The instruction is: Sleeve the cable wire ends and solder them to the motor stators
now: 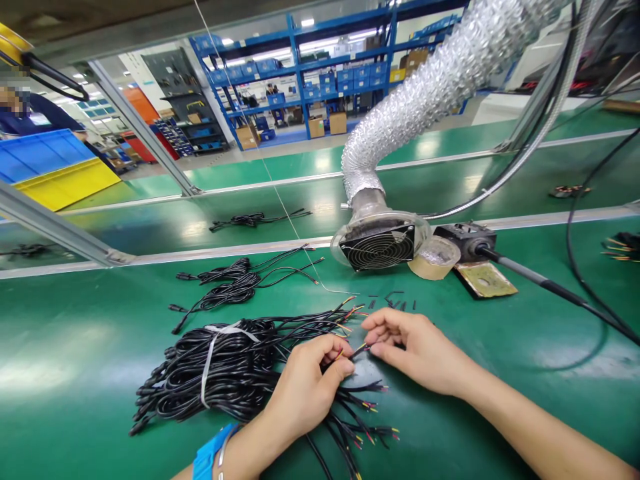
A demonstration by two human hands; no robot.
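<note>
My left hand is closed in a pinch on a black cable with thin red and yellow wires at its end. Just to the right, my right hand has thumb and fingertips closed around the tip of these wires; its fingers partly hide what is there. A big bundle of black cables, tied with a white strap, lies beside and under my left hand. More cable ends with red and yellow wires fan out below the hands. Several short black tube pieces lie beyond my right fingers.
Two coiled cables lie behind the bundle. A fume extractor fan with a silver duct stands ahead, near a tape roll, a soldering iron holder and a sponge. A person is beyond blue and yellow bins.
</note>
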